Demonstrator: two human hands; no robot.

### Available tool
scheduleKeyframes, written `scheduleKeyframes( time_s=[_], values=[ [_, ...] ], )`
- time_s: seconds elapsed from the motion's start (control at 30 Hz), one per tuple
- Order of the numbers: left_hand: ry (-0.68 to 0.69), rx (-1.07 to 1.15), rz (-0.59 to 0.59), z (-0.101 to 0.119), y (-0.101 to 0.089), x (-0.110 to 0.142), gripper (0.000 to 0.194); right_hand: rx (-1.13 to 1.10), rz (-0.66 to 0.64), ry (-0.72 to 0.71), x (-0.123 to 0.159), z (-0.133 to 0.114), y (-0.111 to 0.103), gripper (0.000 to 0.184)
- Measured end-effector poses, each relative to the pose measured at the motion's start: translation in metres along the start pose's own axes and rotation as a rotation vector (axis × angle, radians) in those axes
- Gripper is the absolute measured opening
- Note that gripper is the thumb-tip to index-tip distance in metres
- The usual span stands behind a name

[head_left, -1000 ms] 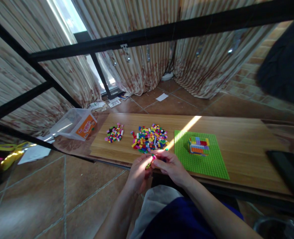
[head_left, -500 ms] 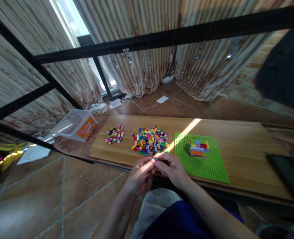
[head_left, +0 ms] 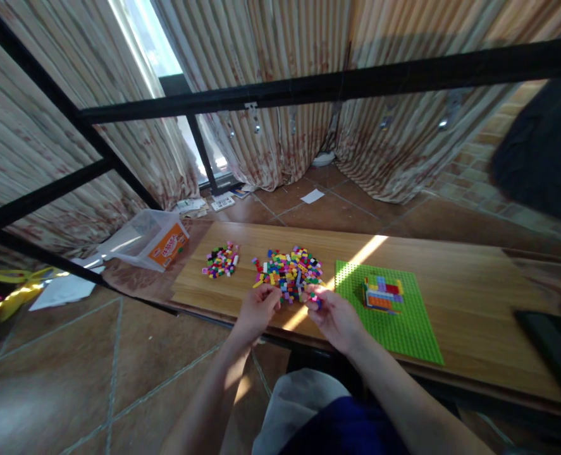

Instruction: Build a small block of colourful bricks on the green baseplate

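Observation:
My left hand (head_left: 257, 311) is at the front edge of the large pile of coloured toy bricks (head_left: 289, 272), its fingers curled together. Whatever sits between those fingertips is too small or hidden to make out. To the right, my right hand (head_left: 336, 317) is closed with small building bricks (head_left: 315, 298), pink and blue among them, at its fingertips. A green baseplate (head_left: 413, 328) lies right of that hand. On it stands a low built block of bricks (head_left: 382, 294) in orange, blue, red, yellow and purple.
A smaller brick pile (head_left: 221, 260) lies left on the wooden board (head_left: 460, 272). Beyond it stands a clear plastic bin (head_left: 150, 234) with an orange label. A dark flat object (head_left: 546, 347) rests at the right end. Black metal bars (head_left: 280, 95) cross the view before curtains.
My hands were together over a small green brick. They have since moved apart, the left toward the left and the right slightly right, both near the pile's front edge. The view shifted slightly.

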State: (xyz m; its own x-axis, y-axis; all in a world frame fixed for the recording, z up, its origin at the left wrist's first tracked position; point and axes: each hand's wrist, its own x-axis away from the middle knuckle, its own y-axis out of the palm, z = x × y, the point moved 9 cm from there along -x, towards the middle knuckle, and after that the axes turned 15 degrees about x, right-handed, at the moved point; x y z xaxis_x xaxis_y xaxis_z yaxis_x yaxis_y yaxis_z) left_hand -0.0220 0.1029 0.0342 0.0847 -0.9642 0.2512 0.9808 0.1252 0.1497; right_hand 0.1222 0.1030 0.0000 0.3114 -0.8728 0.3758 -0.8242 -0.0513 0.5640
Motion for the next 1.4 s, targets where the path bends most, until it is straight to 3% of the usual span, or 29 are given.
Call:
scheduleKeyframes(
  time_s=[0.13, 0.23, 0.33, 0.47, 0.63, 0.87, 1.07, 1.23, 1.4],
  values=[
    [0.241, -0.563, 0.011, 0.028, 0.003, -0.04, 0.023, 0.314, 0.048, -0.056, -0.037, -0.023, 0.0, 0.009],
    [0.264, -0.802, 0.021, 0.028, 0.01, -0.058, 0.018, 0.622, 0.112, -0.1, -0.064, -0.034, 0.004, 0.004],
    [0.27, -0.903, 0.017, 0.024, 0.015, -0.062, 0.017, 0.724, 0.141, -0.127, -0.085, -0.035, 0.008, 0.008],
    [0.284, -0.894, 0.002, 0.019, 0.009, -0.057, 0.027, 0.898, 0.149, -0.227, -0.098, -0.037, 0.013, 0.016],
    [0.249, -0.804, 0.07, 0.013, -0.025, -0.055, 0.018, 1.103, 0.122, -0.364, -0.101, -0.039, 0.024, 0.029],
    [0.291, -0.632, 0.06, 0.0, -0.037, -0.062, 0.019, 0.954, 0.116, -0.307, -0.1, -0.028, 0.026, 0.031],
    [0.318, -0.49, 0.18, 0.003, -0.06, -0.053, 0.023, 0.869, 0.135, -0.271, -0.086, -0.035, 0.018, 0.028],
    [0.273, -0.521, 0.22, -0.006, -0.077, -0.032, 0.022, 1.306, 0.168, -0.468, -0.066, -0.048, 0.034, 0.019],
    [0.277, -0.639, 0.179, -0.011, -0.062, -0.019, 0.016, 1.798, 0.016, -0.559, -0.053, -0.015, 0.075, 0.022]
  ],
)
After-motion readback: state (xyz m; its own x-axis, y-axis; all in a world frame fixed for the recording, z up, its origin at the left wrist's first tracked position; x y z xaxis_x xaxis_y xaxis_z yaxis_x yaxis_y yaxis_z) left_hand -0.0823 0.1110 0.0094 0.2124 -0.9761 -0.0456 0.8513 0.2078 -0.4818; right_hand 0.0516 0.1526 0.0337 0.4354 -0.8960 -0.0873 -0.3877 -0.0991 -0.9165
